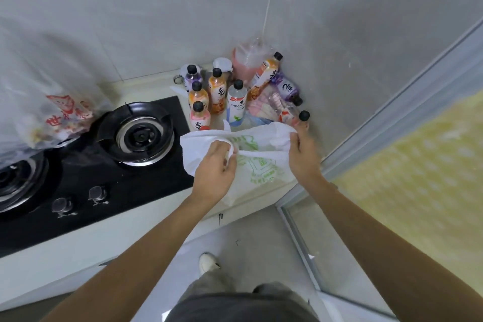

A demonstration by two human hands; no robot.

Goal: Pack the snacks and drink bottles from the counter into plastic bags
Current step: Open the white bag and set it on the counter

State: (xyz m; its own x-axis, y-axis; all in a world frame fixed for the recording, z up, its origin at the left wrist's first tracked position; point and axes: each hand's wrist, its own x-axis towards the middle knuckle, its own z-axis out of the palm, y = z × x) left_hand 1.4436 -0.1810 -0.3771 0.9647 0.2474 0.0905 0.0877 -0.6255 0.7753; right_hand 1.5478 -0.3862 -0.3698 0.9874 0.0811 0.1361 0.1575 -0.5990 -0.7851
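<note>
Head view: both hands work a white plastic bag (261, 162) printed in green, which lies at the front edge of the counter (146, 219) and drapes over it. The left hand (215, 165) pinches a gathered fold of the bag's film between thumb and curled fingers. The right hand (303, 151) grips the opposite fold near the bag's upper right corner. The two hands are apart, with the film stretched between them. Judged from this, the step in hand is opening the bag mouth; no item sits inside yet as far as can be seen.

The drink bottles (217, 91) stand directly beyond the bag, toward the wall corner, close behind the stretched film. Most stand upright with black caps up. Two lean or lie toward the right: an orange bottle (265, 74) tilted against the wall, and a purple bottle (285, 87) lying with its cap pointing toward the person. Snack packets (266, 104) lie flat between these and the bag. A further black cap shows just beyond the right hand's fingertips.

The right hand is nearer the tilted bottles and snacks; the left hand is nearer the upright group beside the gas hob (136, 136). A loaded translucent bag (52, 102) sits at far left over the hob.
</note>
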